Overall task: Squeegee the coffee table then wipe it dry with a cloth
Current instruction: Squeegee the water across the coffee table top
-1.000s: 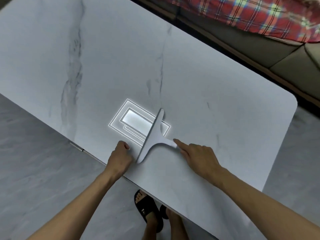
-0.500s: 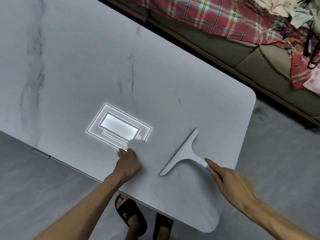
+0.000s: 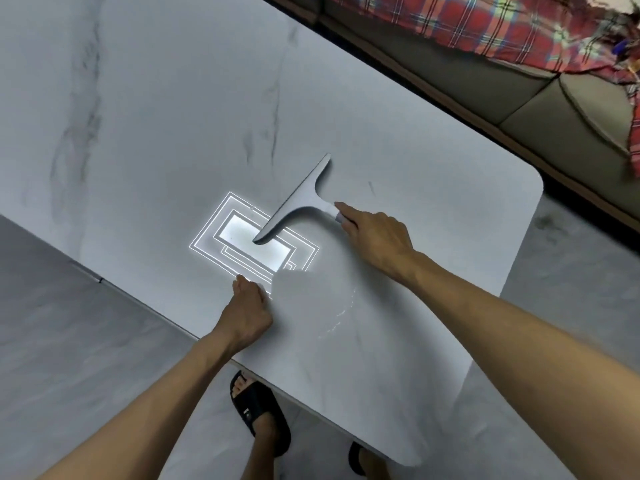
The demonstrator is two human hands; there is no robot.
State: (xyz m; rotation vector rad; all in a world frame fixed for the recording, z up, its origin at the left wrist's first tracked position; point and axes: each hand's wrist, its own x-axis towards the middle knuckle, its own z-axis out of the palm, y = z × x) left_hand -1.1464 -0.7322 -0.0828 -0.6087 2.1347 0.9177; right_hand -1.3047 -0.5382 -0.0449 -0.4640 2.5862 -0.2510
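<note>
The coffee table [image 3: 166, 109] has a glossy white marble top with grey veins. A grey T-shaped squeegee [image 3: 300, 203] lies with its blade on the top, running diagonally. The blade's near end sits over a bright rectangular lamp reflection [image 3: 242, 233]. My right hand [image 3: 377, 239] grips the squeegee's handle from the right. My left hand [image 3: 248, 306] rests as a closed fist on the table near its front edge, and I see nothing in it. A thin wet streak [image 3: 341, 311] curves across the top to the right of my left hand. No cloth is visible.
A sofa [image 3: 512, 88] with a red plaid blanket [image 3: 485, 26] runs along the table's far side, across a narrow gap. The table's rounded right corner [image 3: 531, 183] is close to the squeegee. My sandalled feet [image 3: 258, 415] stand on the grey tiled floor [image 3: 69, 358] at the front edge.
The squeegee swept right across the top, away from my left hand. It then came back left onto the lamp reflection. My left fist stayed in place near the front edge.
</note>
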